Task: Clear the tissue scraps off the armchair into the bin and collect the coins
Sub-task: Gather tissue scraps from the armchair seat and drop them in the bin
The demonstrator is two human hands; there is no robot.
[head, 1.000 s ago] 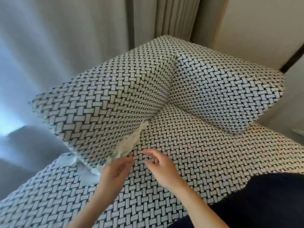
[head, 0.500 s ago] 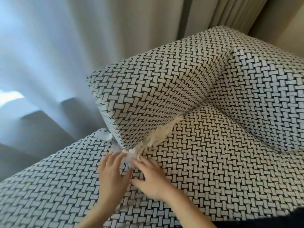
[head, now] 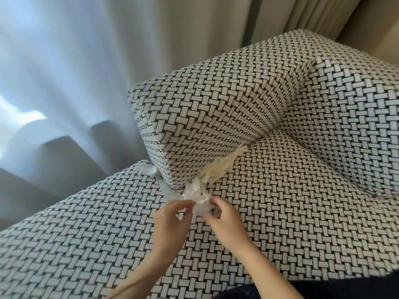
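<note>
Head view. Change: half a second ago both hands lay flat against the near end of the seam (head: 263, 138). Now the left hand (head: 170, 216) and right hand (head: 224, 221) have closed on a crumpled white clump of the tissue scraps (head: 199, 199) and drawn it clear of the gap. Left hand: thumb and forefinger pinch the clump's left edge. Right hand: fingers curl round its right side. The clump sits directly between the fingertips of both hands, just above the seat of the armchair (head: 291, 212).

Consequence: extraction appears begun, not finished. A cream strip (head: 222, 169) of tissue runs on from the clump, beyond the fingertips, wedged in the seam between seat and armrest (head: 216, 117). A further white scrap (head: 149, 169) lies beyond and left of the left fingertips, at the armrest's outer corner.

Surroundings: back cushion (head: 345, 115) well beyond the right fingertips; curtain (head: 75, 61) beyond and left; dark garment (head: 345, 288) behind the right wrist.

Obstruction: the armrest presses on the strip, and thin tissue is likely to tear if pulled sharply. No coins and no bin are in view
</note>
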